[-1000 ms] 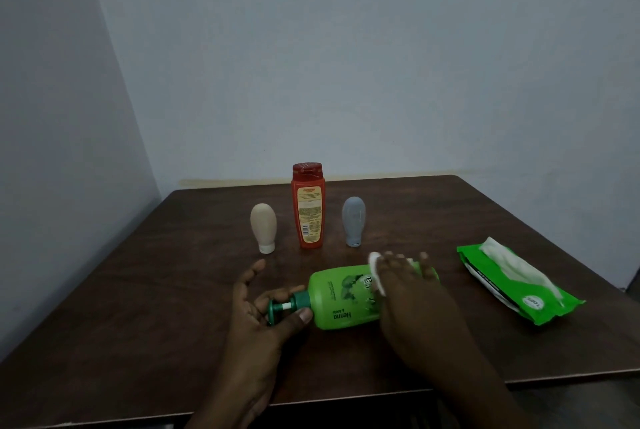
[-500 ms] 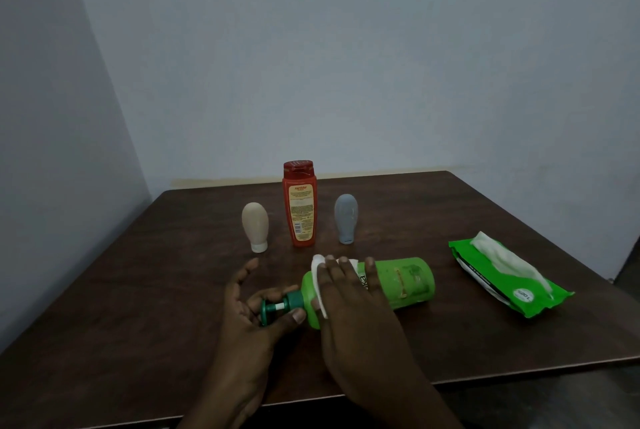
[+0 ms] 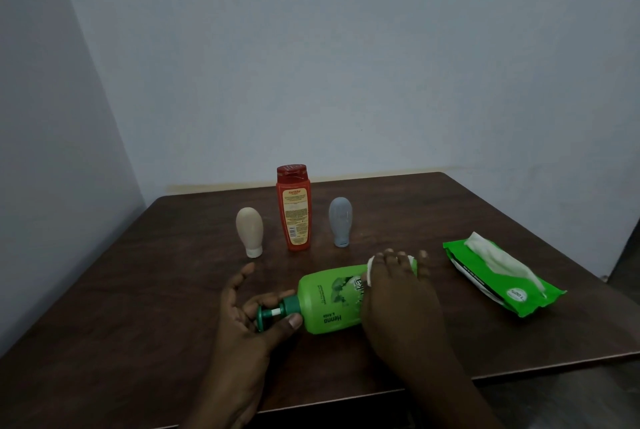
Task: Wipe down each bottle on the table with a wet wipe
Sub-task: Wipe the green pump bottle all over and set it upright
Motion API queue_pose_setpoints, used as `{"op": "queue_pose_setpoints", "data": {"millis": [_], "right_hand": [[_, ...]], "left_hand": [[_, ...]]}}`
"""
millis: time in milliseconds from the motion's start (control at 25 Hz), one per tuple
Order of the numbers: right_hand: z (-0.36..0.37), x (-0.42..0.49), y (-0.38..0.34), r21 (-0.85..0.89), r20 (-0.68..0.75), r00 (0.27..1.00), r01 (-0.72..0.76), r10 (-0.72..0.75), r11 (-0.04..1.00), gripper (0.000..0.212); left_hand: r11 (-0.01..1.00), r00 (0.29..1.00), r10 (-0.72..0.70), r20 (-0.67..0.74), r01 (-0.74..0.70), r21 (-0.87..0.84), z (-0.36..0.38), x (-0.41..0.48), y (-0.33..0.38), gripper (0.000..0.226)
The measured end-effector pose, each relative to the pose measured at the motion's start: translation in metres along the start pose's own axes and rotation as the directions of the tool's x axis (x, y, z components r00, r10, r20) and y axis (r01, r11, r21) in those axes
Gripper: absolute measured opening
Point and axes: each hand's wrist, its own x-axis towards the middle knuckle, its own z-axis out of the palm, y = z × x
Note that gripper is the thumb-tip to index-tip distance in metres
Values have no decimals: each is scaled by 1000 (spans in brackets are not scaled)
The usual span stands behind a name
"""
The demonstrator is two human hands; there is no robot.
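A green pump bottle (image 3: pixel 329 300) lies on its side near the front of the brown table (image 3: pixel 138 307), pump end to the left. My left hand (image 3: pixel 242 321) pinches the dark green pump neck between thumb and fingers. My right hand (image 3: pixel 398 300) lies over the bottle's right half and presses a white wet wipe (image 3: pixel 370 269) onto it with the fingers stretched out. Only the wipe's edges show around the fingers. Behind stand a beige bottle (image 3: pixel 249 229), a tall red bottle (image 3: pixel 293 210) and a grey bottle (image 3: pixel 340 220).
A green pack of wet wipes (image 3: pixel 502 276) lies at the right with a white wipe sticking out of its top. Walls close the table in at the back and the left. The table's front edge runs just below my forearms.
My right hand slid the wipe along the green bottle to the pump end and back toward the base. My left hand kept its hold on the pump neck.
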Motion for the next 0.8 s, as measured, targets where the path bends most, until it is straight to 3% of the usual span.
{"op": "queue_pose_setpoints", "data": {"millis": [80, 160, 240, 360, 480, 560, 640, 800], "right_hand": [[-5, -4, -14, 90, 48, 985, 161, -166, 983, 60], [-12, -14, -31, 261, 68, 912, 376, -405, 889, 62], [-17, -22, -37, 326, 35, 850, 487, -525, 810, 65], [-9, -17, -8, 292, 68, 902, 391, -427, 873, 63], [4, -12, 41, 191, -27, 976, 216, -215, 957, 58], [10, -10, 69, 70, -19, 996, 92, -91, 993, 56], [13, -7, 80, 53, -4, 1000, 1, -1, 999, 57], [15, -13, 50, 71, -128, 992, 7, 3, 997, 52]], "left_hand": [[1000, 1000, -6, -1, 6, -2, 0, 0, 2, 103], [1000, 1000, -25, 3, 25, -8, 1, -1, 5, 104], [999, 999, -45, -2, 45, -15, 2, -4, 8, 104], [1000, 999, -25, -23, 25, -10, 3, -4, 5, 100], [1000, 1000, 5, -20, -5, -5, 2, -4, 1, 100], [1000, 1000, 13, -13, -13, -8, 1, -4, 1, 99], [1000, 1000, 17, -12, -17, -15, 2, -4, 2, 99], [1000, 1000, 10, -8, -10, -16, 2, -5, 3, 98]]}}
